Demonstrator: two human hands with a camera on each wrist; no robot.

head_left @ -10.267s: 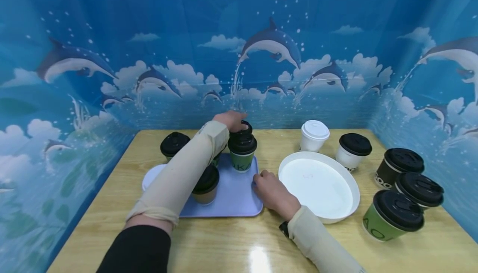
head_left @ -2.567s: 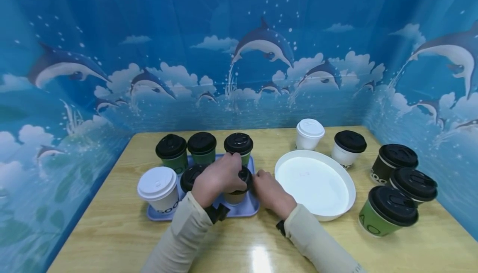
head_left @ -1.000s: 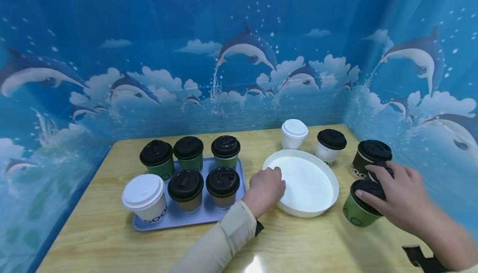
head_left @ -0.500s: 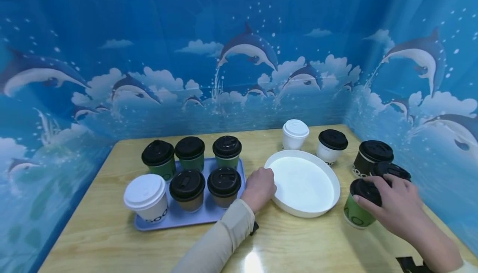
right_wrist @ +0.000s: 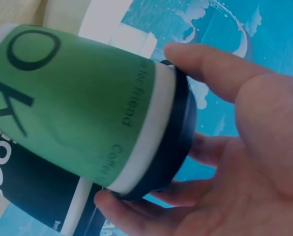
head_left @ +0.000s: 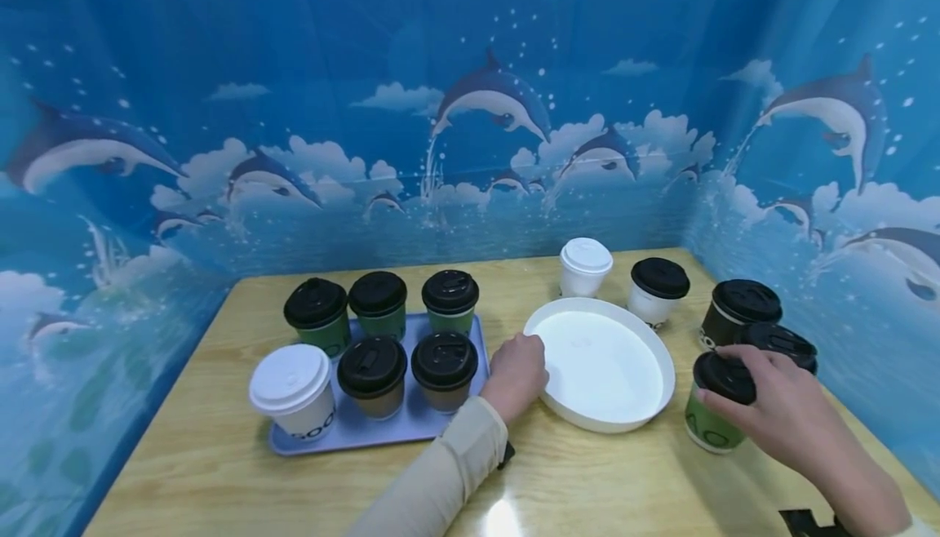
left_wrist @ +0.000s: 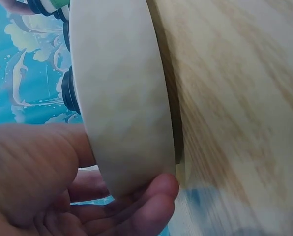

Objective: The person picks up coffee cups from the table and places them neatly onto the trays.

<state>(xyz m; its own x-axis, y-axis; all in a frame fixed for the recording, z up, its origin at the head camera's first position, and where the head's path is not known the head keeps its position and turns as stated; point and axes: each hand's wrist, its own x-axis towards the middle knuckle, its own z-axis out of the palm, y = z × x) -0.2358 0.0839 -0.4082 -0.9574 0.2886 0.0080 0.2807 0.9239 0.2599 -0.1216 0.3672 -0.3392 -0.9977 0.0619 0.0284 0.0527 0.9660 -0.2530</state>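
Note:
My left hand (head_left: 517,374) grips the near-left rim of a round white tray (head_left: 580,419); in the left wrist view the thumb and fingers (left_wrist: 161,196) pinch the tray's wall (left_wrist: 122,98). On the right, my right hand (head_left: 786,406) holds a green paper coffee cup (head_left: 708,423) by its black lid. The right wrist view shows the green cup (right_wrist: 82,93) with its lid (right_wrist: 178,132) between thumb and fingers. Behind it is a dark cup (right_wrist: 33,182) with white lettering.
A lilac rectangular tray (head_left: 360,435) on the left holds a white-lidded cup (head_left: 294,394), two brown cups and several green cups. Behind the round tray stand a white cup (head_left: 583,268) and a black-lidded white cup (head_left: 657,288). Dark cups (head_left: 742,308) crowd the right side.
The left hand has left the cups on the lilac tray and moved to the round tray's rim. The right hand has gone from the lilac tray's edge to the green cup's lid.

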